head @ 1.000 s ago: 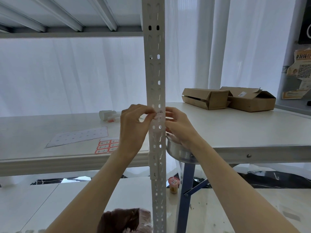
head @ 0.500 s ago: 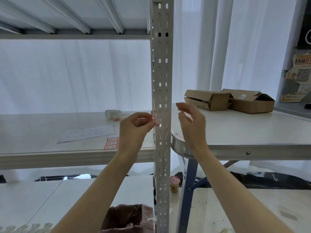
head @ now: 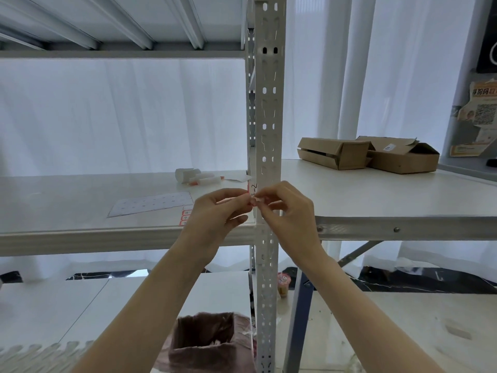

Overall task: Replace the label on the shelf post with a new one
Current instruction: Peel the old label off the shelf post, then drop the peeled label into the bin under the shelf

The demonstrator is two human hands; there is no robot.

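Note:
A white perforated shelf post (head: 267,103) runs top to bottom through the middle of the view. Just left of it, at shelf height, I hold a small white label (head: 252,190) with a red edge and handwritten marks. My left hand (head: 215,211) pinches its left side. My right hand (head: 285,208) pinches its right side with thumb and forefinger, in front of the post. The label looks free of the post. On the shelf (head: 80,195) behind my left hand lies a label sheet (head: 153,205), with several red-bordered labels (head: 187,215) at its right end.
White tubes and a marker (head: 196,176) lie at the back of the shelf. Two cardboard boxes (head: 368,154) stand on the table (head: 376,200) to the right. A lined bin (head: 207,343) sits below, left of the post. A small cup (head: 283,284) stands on the floor.
The label came off the post in my left hand. My right hand, which had drawn back open, has come in and now pinches the label too.

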